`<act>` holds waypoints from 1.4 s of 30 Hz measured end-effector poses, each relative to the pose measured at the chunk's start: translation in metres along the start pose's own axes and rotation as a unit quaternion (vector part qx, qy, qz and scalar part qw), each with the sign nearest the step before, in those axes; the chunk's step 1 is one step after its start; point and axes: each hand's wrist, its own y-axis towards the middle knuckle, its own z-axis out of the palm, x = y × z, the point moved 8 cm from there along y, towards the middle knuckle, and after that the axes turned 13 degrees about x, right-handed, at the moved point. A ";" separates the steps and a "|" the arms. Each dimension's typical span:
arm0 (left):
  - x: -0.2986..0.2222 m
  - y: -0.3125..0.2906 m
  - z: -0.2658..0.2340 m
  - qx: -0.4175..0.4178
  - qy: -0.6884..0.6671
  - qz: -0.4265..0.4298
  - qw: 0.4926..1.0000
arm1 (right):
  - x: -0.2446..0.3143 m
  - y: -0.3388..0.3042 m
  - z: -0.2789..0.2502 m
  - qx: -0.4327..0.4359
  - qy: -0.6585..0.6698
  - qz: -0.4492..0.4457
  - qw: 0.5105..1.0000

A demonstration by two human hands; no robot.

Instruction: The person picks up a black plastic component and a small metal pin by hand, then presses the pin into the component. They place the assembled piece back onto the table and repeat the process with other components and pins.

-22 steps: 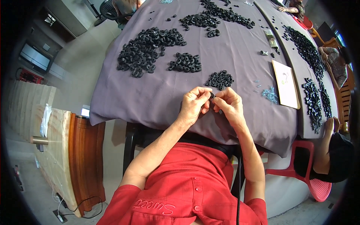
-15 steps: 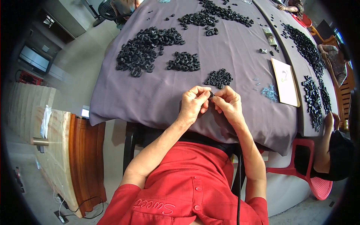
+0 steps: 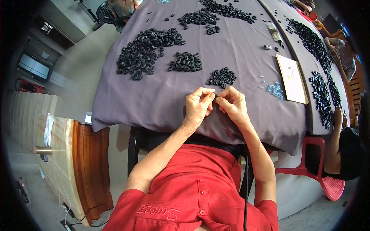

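Over the near edge of the cloth-covered table, both my hands meet at one small black plastic part [image 3: 215, 95]. My left hand [image 3: 198, 103] pinches it between thumb and forefinger. My right hand [image 3: 232, 103] pinches at its right side; the fingertips hide most of the part and anything small between them. Just beyond my hands lies a pile of small black ring-shaped parts [image 3: 221, 77]. Farther left is a pile of larger black ribbed parts [image 3: 185, 62]. Right of my hands lies a heap of small bluish metal springs [image 3: 276, 91].
A grey-purple cloth [image 3: 154, 104] covers the table. A big heap of black ribbed parts [image 3: 144, 50] lies left, more piles at the back. A flat cream board [image 3: 291, 79] lies right. At a second table, another person's arm [image 3: 334, 142] reaches black parts [image 3: 320, 96] beside a red chair [image 3: 316, 165].
The view has shifted slightly. My hands remain pinched together on the small black part, with only slight finger movement. The seated person at the right has moved a little.
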 end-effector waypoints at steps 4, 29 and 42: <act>0.004 0.002 -0.003 -0.007 -0.076 -0.018 0.997 | 0.001 0.000 0.006 -0.004 0.004 0.008 1.000; 0.006 0.006 0.006 0.144 -0.238 -0.130 0.952 | 0.024 0.003 0.016 0.075 -0.133 -0.084 0.985; 0.012 0.008 0.004 0.108 -0.205 -0.128 0.964 | 0.017 0.001 0.013 0.064 -0.159 -0.108 0.979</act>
